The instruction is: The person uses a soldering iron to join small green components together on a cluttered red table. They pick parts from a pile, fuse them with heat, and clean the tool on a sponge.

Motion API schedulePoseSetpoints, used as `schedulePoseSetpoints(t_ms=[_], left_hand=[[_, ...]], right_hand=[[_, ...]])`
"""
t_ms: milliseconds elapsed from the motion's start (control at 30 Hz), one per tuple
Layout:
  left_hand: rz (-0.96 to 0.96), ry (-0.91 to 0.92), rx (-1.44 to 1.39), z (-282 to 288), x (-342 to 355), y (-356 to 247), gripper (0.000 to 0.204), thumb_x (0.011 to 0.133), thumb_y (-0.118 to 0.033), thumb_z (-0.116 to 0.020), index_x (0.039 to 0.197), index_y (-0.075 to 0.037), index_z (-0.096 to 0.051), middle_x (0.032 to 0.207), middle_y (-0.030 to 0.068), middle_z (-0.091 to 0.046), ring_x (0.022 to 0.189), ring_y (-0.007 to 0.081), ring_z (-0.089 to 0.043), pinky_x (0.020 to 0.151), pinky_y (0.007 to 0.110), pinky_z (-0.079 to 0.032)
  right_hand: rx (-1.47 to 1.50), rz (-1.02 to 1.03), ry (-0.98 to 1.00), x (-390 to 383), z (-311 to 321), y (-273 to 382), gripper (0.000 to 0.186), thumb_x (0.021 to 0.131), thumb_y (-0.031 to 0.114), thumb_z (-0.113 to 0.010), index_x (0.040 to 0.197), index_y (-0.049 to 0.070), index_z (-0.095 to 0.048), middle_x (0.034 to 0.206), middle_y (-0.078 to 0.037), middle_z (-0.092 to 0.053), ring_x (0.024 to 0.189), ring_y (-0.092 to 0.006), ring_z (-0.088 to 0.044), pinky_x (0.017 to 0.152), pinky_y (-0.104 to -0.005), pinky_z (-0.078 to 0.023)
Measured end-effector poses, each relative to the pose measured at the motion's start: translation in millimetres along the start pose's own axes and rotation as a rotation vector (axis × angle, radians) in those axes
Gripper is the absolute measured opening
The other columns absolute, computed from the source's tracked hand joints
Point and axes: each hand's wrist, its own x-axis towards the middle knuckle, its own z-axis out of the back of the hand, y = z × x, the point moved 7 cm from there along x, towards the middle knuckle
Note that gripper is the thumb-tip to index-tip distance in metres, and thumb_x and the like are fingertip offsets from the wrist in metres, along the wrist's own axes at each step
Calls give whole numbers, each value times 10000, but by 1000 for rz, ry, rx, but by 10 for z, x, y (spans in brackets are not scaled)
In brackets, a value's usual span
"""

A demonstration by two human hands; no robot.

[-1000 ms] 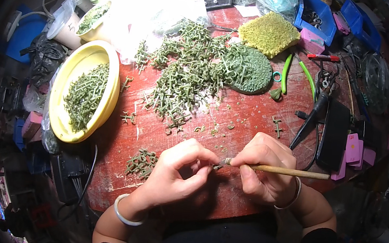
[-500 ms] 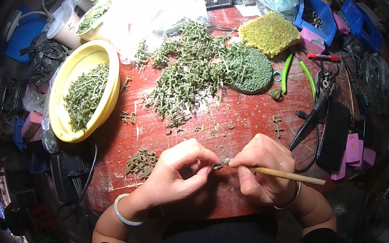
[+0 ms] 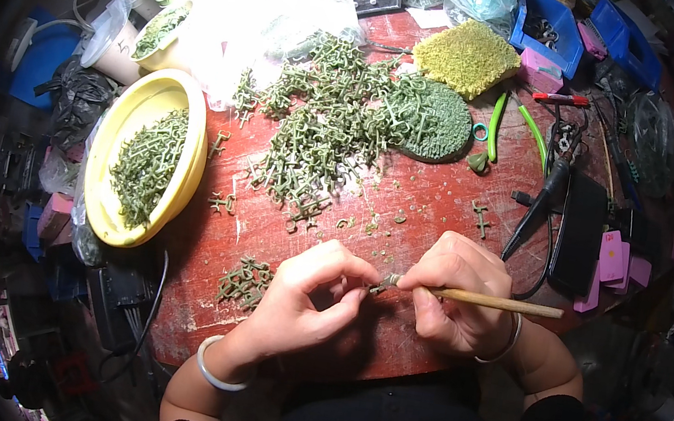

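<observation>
My right hand grips a thin stick-like tool with a wooden handle, its handle pointing right and its tip towards my other hand. Thumb and fingers of my left hand are pinched on a small dark green piece, mostly hidden by the fingertips, touching or nearly touching the tool's tip. Beside my left hand lies a small heap of green branched wax-like pieces. Farther back spreads a much larger pile of similar pieces, and a yellow basin on the left holds more.
A round green textured pad and a yellow-green spongy block sit at the back. Green-handled pliers lie beside them. On the right are a corded pen-shaped tool, a black phone-like slab and pink blocks. Blue bins stand behind.
Both hands stay in nearly the same place. The tool's handle has shifted very slightly; nothing else visibly differs.
</observation>
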Motion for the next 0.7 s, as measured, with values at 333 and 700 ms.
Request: schedulePoseSetpoints(t_ms=[333,700], left_hand=[[90,-13,-404,-45,-25,125,218,983,8,-663,1200,13,-682,1038,6,-670,918,51,-597,794,232,-509],[214,25,-1117,71,-31,189,233,975,-22,-703,1201,1,-648,1056,78,-678,855,145,-644,731,274,-515]], right_hand=[[-55,-66,-84,-17,37,-20,183,894,-33,-703,1071,-7,-661,861,-135,-662,667,-276,-652,588,-372,-526],[-241,-147,38,-17,-110,-152,232,889,-19,-738,1103,7,-653,909,-138,-634,754,-323,-656,674,-412,-546]])
